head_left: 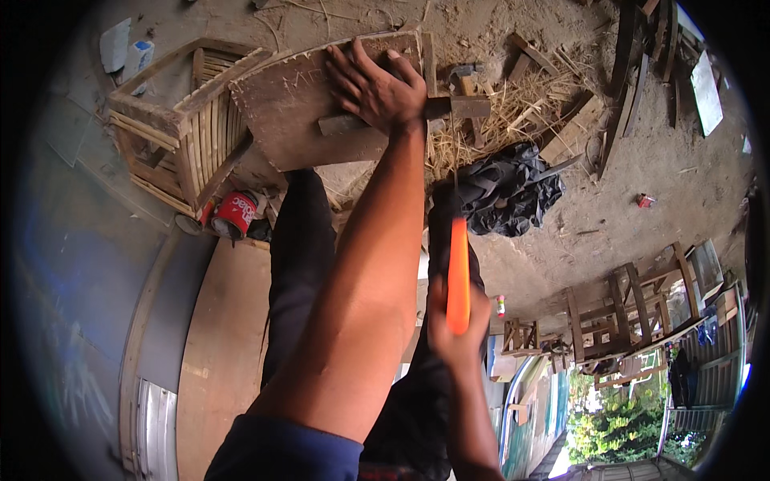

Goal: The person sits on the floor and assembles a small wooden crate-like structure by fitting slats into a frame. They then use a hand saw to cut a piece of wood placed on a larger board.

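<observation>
My left hand [377,88] is spread flat over a narrow wood strip [472,107] and the worn brown board [281,108] beneath it, fingers apart. The strip's right end sticks out past the board's edge. In my right hand [465,317], closed round its orange handle, is a handsaw [458,264]. Its thin blade points away from me and meets the strip's overhanging part, right of my left hand; how deep it sits I cannot tell. A hammer [463,70] lies just beyond the strip.
Left of the board stands a slatted wooden frame [188,132], with a red can [235,212] near it. Wood shavings [513,112] and a crumpled black plastic bag [517,192] lie at the right. Wooden frames [626,309] stand farther right, and loose planks [634,96] lie beyond.
</observation>
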Available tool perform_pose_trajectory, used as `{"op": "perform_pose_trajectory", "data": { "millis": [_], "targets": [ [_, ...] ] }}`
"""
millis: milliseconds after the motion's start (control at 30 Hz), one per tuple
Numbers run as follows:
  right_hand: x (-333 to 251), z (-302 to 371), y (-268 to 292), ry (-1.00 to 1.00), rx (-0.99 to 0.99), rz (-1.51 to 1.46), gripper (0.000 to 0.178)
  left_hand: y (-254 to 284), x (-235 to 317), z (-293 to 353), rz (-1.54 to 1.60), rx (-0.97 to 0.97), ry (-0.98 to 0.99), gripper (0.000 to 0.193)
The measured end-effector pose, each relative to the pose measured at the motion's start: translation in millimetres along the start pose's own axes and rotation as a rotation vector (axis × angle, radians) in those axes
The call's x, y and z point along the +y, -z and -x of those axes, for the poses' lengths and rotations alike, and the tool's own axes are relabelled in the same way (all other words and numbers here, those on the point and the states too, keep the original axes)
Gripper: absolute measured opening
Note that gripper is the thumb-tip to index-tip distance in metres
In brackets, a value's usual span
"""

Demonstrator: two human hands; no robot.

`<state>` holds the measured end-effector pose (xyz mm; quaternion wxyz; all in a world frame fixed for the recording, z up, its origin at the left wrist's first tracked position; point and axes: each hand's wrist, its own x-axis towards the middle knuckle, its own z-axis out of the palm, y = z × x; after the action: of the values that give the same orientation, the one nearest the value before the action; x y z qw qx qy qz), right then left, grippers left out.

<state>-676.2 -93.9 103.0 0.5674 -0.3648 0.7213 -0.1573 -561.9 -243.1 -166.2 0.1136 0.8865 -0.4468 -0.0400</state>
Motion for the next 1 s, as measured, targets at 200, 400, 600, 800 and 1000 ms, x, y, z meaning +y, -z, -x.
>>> {"op": "perform_pose_trajectory", "data": {
  "millis": [200, 400, 600, 800, 1000],
  "targets": [
    [-12.0, 14.1, 14.3, 0.016, -0.015, 0.122, 0.004, 2.1, -0.5, -2.2, 0.024, 0.001, 0.021, 0.058],
    [6.5, -76.9, -29.0, 0.037, 0.099, -0.108, 0.022, 1.6, 2.0, 0.4, 0.044, -0.013, 0.046, 0.058],
    [-25.4, 47.4, 23.8, -0.105, -0.017, -0.166, 0.025, 4.0, -1.3, 0.8, 0.002, 0.02, 0.009, 0.058],
    [2.7, -94.2, -28.3, 0.009, 0.061, -0.126, 0.02, 0.4, 1.3, 3.6, 0.033, 0.008, 0.021, 0.057],
    [-23.2, 58.6, 28.3, -0.113, -0.058, -0.031, 0.016, 2.8, -3.8, -1.1, 0.012, 0.022, 0.002, 0.056]
  ]
}}
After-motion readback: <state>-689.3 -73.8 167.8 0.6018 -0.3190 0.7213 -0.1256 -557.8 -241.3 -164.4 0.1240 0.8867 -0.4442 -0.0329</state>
